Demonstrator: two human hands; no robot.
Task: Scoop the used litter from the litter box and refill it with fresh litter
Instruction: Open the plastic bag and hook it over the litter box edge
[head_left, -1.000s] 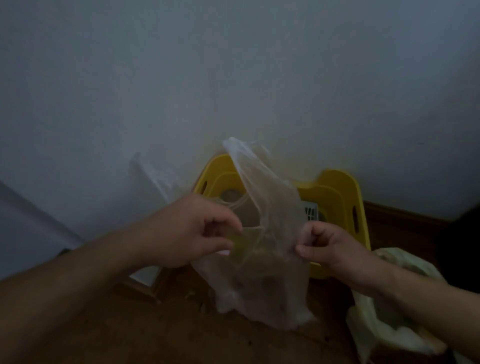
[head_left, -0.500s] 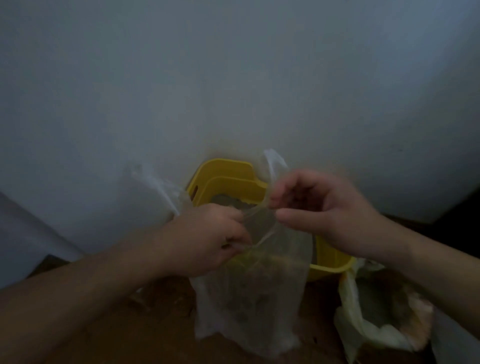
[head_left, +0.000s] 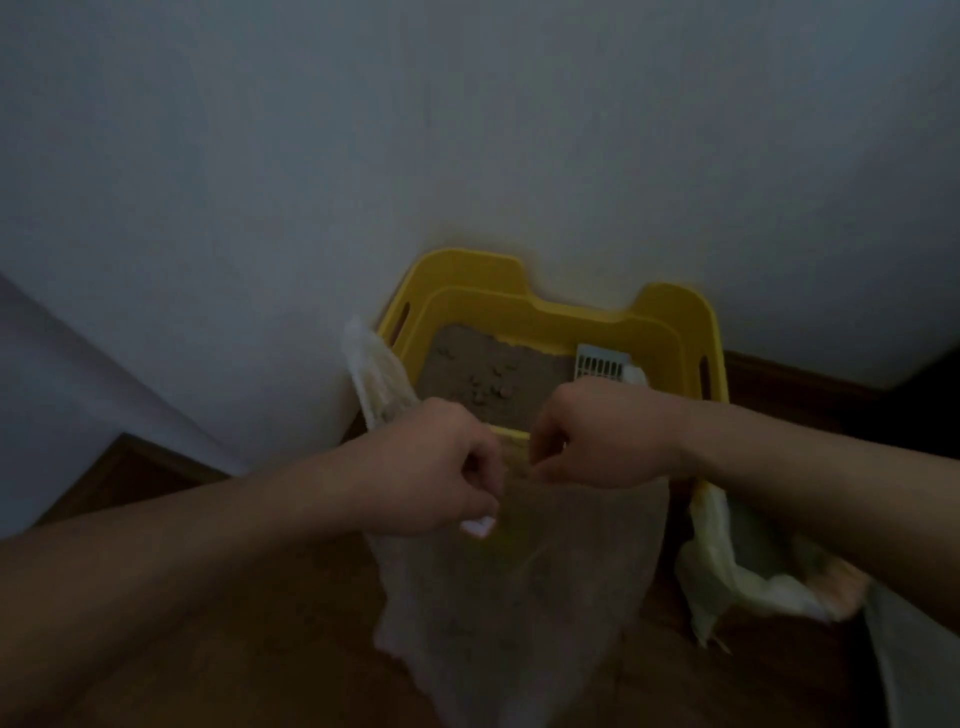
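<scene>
Head view: pinches top edge of clear plastic bag (head_left: 519, 571) with left hand (head_left: 431, 467) and right hand (head_left: 602, 431), both grips curled tight (fingers folded in). Hangs before yellow litter box (head_left: 545, 306) at the wall, holding brown litter (head_left: 467, 364) and pale scoop (head_left: 600, 361). Right, on floor (head_left: 260, 675): yellowish bag (head_left: 727, 561).

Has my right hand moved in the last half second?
Yes. Against the litter box, the right hand came down, from near its far rim to its near rim.

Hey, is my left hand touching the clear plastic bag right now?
Touching. The head view shows the left hand with fingers curled, pinching the top edge of the clear plastic bag, which hangs below it.
</scene>
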